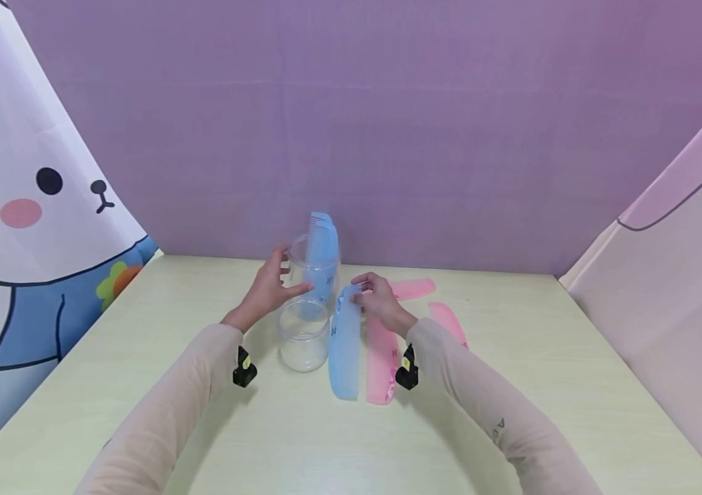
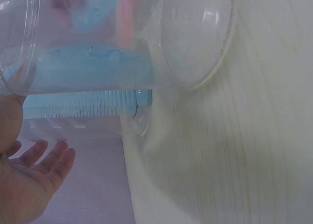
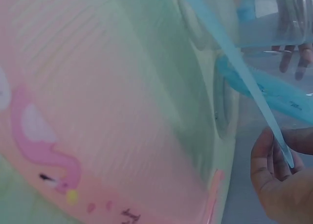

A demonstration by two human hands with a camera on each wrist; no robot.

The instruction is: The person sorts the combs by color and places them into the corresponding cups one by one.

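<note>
A clear plastic cup [image 1: 294, 256] at the back has a blue comb [image 1: 324, 240] standing in it. My left hand [image 1: 269, 287] is beside this cup, fingers apart at its left and thumb across its front; in the left wrist view the fingers [image 2: 51, 163] look extended, and contact is unclear. Nearer to me stands a second clear cup [image 1: 304, 350]. My right hand [image 1: 383, 302] pinches the far end of another blue comb [image 1: 344, 350] between thumb and fingers. That comb appears edge-on in the right wrist view, tilted above the table.
A pink comb [image 1: 380, 364] lies just right of the held comb. Two more pink combs, one at the back [image 1: 414, 289] and one by the right forearm [image 1: 447, 323], lie on the pale wooden table [image 1: 251, 440]. A purple cloth [image 1: 388, 137] hangs behind the table.
</note>
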